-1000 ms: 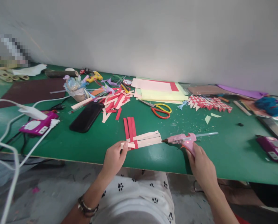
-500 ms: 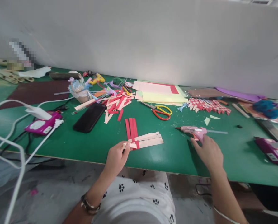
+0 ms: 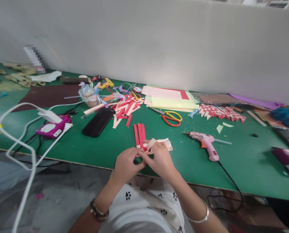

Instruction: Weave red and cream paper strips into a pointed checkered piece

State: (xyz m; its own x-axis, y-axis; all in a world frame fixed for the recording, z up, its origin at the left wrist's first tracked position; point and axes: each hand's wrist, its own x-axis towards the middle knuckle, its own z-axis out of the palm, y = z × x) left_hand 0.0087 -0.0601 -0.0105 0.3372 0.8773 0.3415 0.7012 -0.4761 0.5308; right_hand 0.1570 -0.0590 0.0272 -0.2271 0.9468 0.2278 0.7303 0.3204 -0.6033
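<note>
Red and pale pink paper strips (image 3: 141, 132) cross each other in a small weave near the table's front edge. My left hand (image 3: 127, 163) is closed at the weave's near left corner, fingertips pinching the paper. From the other side, my right hand (image 3: 160, 158) pinches the same corner, and a pale strip (image 3: 151, 144) curls up by its fingers. The fingers hide part of the woven corner. To the right, a pink glue gun (image 3: 206, 142) lies on its side with a clear glue stick in its back and a black cord.
Scissors (image 3: 171, 118), a black phone (image 3: 98, 122) and a pile of loose strips (image 3: 126, 108) lie beyond the hands. Paper sheets (image 3: 173, 101) and a finished red-and-white weave (image 3: 220, 112) are farther back. A purple power strip (image 3: 54, 126) with white cables is left.
My right hand has let go of the glue gun, which now lies on the table, and has moved left to the weave. The pale strip at the corner is now bent upward.
</note>
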